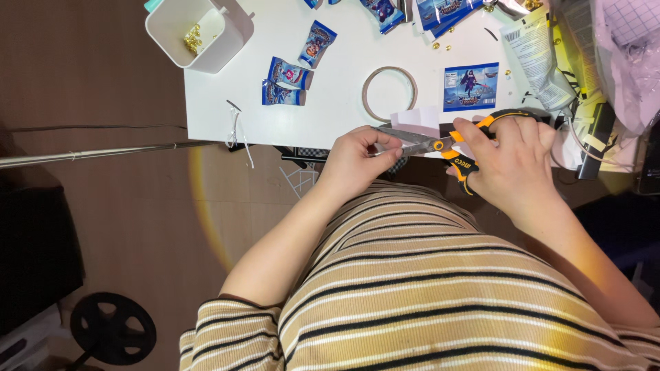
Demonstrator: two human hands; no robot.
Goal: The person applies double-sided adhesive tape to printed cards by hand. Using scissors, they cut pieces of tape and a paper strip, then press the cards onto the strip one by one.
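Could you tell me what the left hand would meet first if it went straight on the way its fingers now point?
The left hand points toward the right hand. It would first meet the scissors, whose blades lie just past its fingers, then the white paper. Depth is unclear, so this is a judgement.

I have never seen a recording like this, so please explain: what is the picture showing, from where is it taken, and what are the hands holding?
There is one picture, taken by a camera on a person's head, looking down over a striped shirt. The right hand holds orange-and-black scissors. The left hand pinches a small white piece at the blades; what it is cannot be told. On the white table lie small blue packets, a larger blue card, a thin ring, and a white box with little gold pieces inside.
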